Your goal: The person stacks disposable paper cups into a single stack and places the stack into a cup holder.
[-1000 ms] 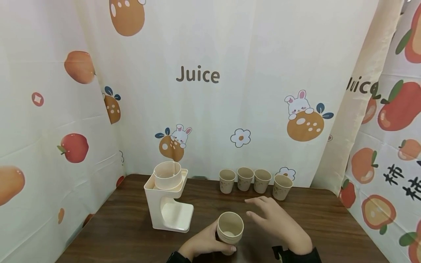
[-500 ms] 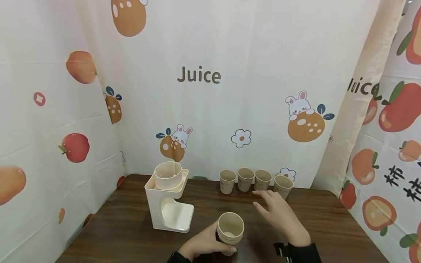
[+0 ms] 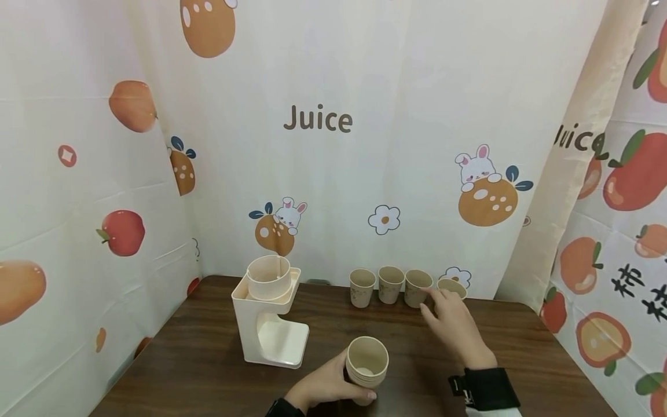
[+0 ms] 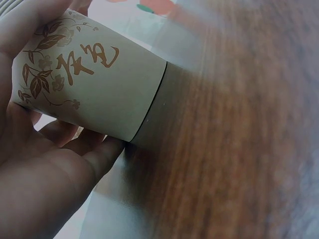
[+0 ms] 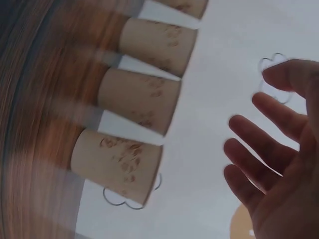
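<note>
My left hand point(image 3: 328, 379) grips a stack of beige paper cups point(image 3: 367, 364) near the front of the table. Close up in the left wrist view, the lowest cup point(image 4: 99, 79) shows brown writing and a leafy print, its base near the tabletop. My right hand point(image 3: 458, 327) reaches over the table's right side with fingers spread loosely and holding nothing. In the head view it overlaps the rightmost cup point(image 3: 452, 286) of a row at the back. The right wrist view shows a gap between the fingers and that cup point(image 5: 119, 164).
Further left in the row stand more upright cups point(image 3: 362, 288). A cream-white C-shaped stand point(image 3: 247, 327) with a round open cylinder point(image 3: 269, 278) on top occupies the left of the brown table point(image 3: 193, 359). Fruit-printed curtains point(image 3: 339, 179) hang behind and at both sides.
My right hand has moved right and away from me, up to the row's right end. The left hand and its stack of cups have stayed put.
</note>
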A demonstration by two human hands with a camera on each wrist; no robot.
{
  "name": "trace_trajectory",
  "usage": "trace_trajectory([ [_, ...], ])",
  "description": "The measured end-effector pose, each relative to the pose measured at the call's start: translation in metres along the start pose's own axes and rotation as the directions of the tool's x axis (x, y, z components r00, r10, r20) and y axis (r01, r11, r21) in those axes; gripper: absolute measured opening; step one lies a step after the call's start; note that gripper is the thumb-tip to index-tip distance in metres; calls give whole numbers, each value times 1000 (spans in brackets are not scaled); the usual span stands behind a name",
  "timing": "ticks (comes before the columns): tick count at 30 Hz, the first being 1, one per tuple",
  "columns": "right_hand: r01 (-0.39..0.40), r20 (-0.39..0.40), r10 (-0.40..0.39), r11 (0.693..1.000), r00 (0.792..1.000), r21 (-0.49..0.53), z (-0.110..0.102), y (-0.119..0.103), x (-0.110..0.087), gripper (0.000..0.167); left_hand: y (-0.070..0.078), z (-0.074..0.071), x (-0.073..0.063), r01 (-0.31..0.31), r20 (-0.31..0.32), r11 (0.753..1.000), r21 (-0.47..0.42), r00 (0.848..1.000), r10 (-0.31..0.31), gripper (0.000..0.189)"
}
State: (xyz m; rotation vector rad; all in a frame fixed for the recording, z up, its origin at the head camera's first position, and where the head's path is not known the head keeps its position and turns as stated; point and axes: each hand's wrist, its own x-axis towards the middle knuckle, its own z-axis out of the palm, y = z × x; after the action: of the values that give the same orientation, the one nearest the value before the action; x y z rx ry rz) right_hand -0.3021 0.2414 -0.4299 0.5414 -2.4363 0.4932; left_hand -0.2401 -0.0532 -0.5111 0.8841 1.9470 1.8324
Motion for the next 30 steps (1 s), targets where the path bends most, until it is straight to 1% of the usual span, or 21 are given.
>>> trace_trajectory([
  [4, 37, -69, -39, 999, 997, -28, 4, 14, 6, 32, 0, -1, -1, -1, 1, 1000, 5, 1000, 1, 76],
  [6, 41, -93, -44, 999, 995, -35, 5, 20, 10, 32, 0, -1, 0, 4, 0, 1000, 1, 1000, -4, 76],
  [8, 27, -99, -31, 999, 995, -41, 6, 26, 14, 33, 1, -1, 0, 14, -2, 1000, -3, 1000, -14, 76],
  [10, -7, -85, 3, 999, 996, -44, 6, 32, 16, 35, 2, -1, 0, 14, 4, 1000, -16, 1000, -14, 76],
  [14, -90, -9, 89, 995, 996, -52, 5, 45, 19, 40, 2, -1, 1, 6, 15, 1000, -30, 1000, -5, 76],
  [18, -149, 88, 154, 987, 984, -63, 4, 58, 23, 45, 2, -1, 1, 6, 17, 1000, -27, 1000, -6, 76],
  [25, -201, 212, 215, 976, 953, -84, 5, 75, 30, 53, 2, -1, 2, 12, 24, 999, -43, 1000, -11, 75],
  [30, -201, 301, 229, 972, 926, -119, 5, 76, 36, 60, 1, 0, 2, 9, 22, 999, -44, 1000, -8, 75],
])
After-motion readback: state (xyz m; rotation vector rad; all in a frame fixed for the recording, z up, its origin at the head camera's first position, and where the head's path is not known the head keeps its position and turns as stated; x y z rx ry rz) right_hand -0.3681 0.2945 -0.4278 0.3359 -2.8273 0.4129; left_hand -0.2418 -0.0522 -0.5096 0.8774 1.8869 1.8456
